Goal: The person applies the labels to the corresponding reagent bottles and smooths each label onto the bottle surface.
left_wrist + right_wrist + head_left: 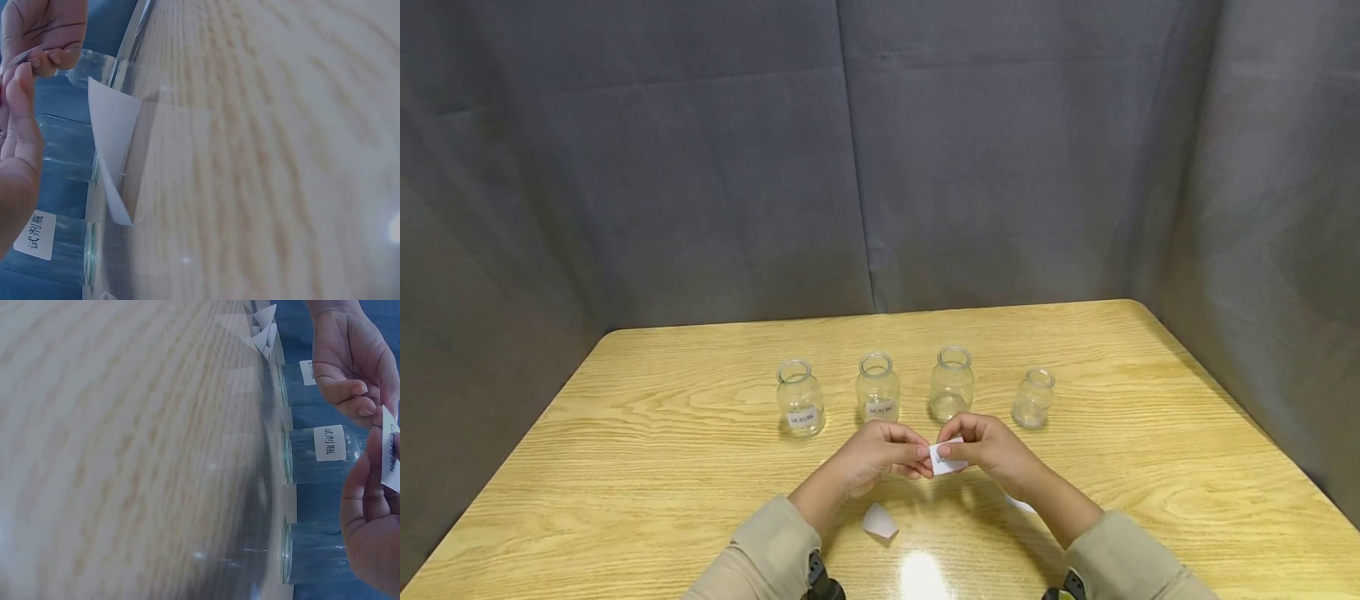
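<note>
A small white label (949, 468) with dark printing is between both hands above the table's near half. My right hand (992, 450) pinches it between thumb and fingers, its thumb lying over the printed face. At its left edge, the thumb and fingertips of my left hand (883, 454) pinch a corner. In the right wrist view the label (390, 453) is tilted, seen partly edge-on. Behind the hands stand a labelled glass jar (797, 392) at left, a second labelled jar (877, 385) and a third jar (952, 379) with no label showing.
A smaller glass jar (1034, 398) stands at the right end of the row. A curled scrap of white paper (880, 522) lies on the wooden table (662, 467) near the left forearm. Another white piece (1019, 504) is partly hidden beneath the right forearm. Grey curtains (715, 183) surround the table.
</note>
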`<state>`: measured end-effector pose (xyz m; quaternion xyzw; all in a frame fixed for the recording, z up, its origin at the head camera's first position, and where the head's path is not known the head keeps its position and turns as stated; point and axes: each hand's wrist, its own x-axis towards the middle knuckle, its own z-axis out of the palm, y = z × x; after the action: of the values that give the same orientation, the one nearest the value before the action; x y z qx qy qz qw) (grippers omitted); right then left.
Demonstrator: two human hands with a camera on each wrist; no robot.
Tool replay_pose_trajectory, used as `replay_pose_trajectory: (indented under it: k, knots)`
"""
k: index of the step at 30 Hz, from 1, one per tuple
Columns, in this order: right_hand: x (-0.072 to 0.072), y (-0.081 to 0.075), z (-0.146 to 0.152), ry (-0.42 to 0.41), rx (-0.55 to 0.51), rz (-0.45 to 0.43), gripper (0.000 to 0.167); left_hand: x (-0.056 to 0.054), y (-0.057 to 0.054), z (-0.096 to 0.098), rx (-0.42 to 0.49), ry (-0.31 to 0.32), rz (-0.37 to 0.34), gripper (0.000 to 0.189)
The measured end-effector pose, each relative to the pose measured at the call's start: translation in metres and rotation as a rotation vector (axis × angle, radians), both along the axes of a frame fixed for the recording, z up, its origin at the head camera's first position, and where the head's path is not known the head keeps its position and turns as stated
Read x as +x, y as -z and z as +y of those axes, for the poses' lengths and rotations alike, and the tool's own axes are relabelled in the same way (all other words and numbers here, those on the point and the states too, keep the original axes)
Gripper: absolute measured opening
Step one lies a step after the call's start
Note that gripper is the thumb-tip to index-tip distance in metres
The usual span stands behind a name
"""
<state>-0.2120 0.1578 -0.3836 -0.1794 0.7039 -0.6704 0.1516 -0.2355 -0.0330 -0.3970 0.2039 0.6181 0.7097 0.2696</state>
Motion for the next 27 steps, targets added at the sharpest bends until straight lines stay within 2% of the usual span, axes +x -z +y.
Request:
replay_pose_trajectory:
  k: [6, 11, 15, 19, 27]
  knots:
    - [0.0003, 0.0011, -0.0007, 0.0, 0.016, -0.002, 0.022, -0.0007, 0.0009, -0.0003, -0.005, 0.012, -0.023, 0.015]
    - [-0.0003, 0.003, -0.0011, -0.005, 0.027, 0.0, 0.022, -0.0002, 0.001, 0.0001, -0.014, 0.018, -0.012, 0.017]
    - [-0.0018, 0.0027, -0.0025, -0.006, 0.043, 0.012, 0.022, -0.0003, 0.0005, -0.0006, -0.005, 0.018, -0.03, 0.011]
    - [-0.0026, 0.0002, -0.0045, 0.015, 0.051, 0.022, 0.022, -0.0011, -0.0004, -0.0003, 0.004, -0.009, -0.048, 0.004]
    - [-0.0011, -0.0003, -0.0093, 0.073, 0.065, 0.017, 0.022, -0.0006, 0.0012, -0.0001, 0.013, -0.081, -0.044, 0.004]
